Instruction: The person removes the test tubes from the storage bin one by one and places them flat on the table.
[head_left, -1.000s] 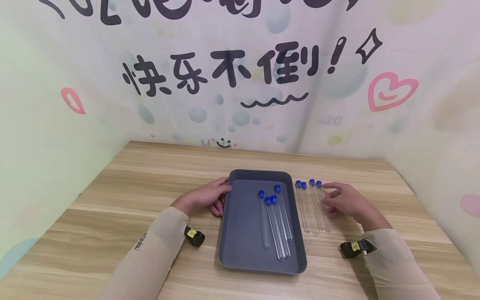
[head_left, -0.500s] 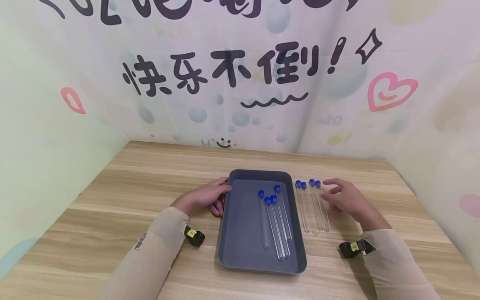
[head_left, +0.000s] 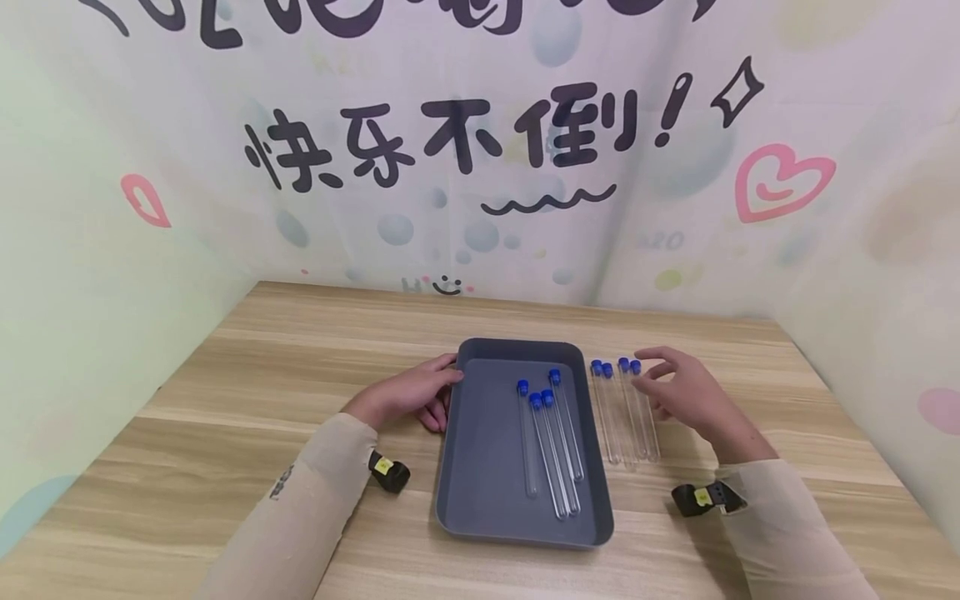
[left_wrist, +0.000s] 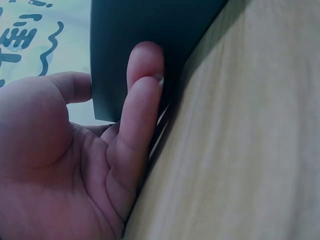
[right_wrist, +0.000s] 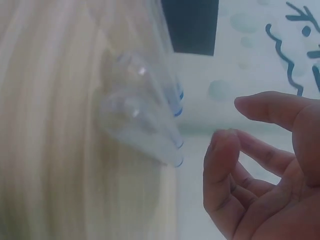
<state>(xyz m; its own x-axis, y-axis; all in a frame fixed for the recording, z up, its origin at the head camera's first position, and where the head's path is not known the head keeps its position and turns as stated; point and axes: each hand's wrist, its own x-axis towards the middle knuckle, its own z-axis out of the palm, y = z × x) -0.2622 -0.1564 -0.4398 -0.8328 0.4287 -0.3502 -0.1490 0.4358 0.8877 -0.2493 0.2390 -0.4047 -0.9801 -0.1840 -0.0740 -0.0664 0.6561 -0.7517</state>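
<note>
A dark grey tray (head_left: 480,467) sits on the wooden table. My left hand (head_left: 408,392) pinches its left wall, thumb over the rim and fingers against the outside, as the left wrist view (left_wrist: 110,145) also shows. Several clear test tubes (head_left: 555,458) with blue caps lie inside the tray. Beside its right wall, several more capped test tubes (head_left: 630,417) lie on the table in a row. Over the rightmost of these hovers my right hand (head_left: 686,396), fingers loosely bent. In the right wrist view, its thumb and fingertips (right_wrist: 222,142) are apart with nothing between them.
The wooden table (head_left: 337,333) runs back to a printed cloth backdrop (head_left: 420,233). Side walls of the same cloth stand left and right. Black wrist cameras hang under both forearms, the right one (head_left: 693,500) close over the tabletop.
My right hand has come off the rightmost test tube, which shifted slightly left toward its neighbour. The hand then moved a little left, above the tubes. The left hand and tray stay still.
</note>
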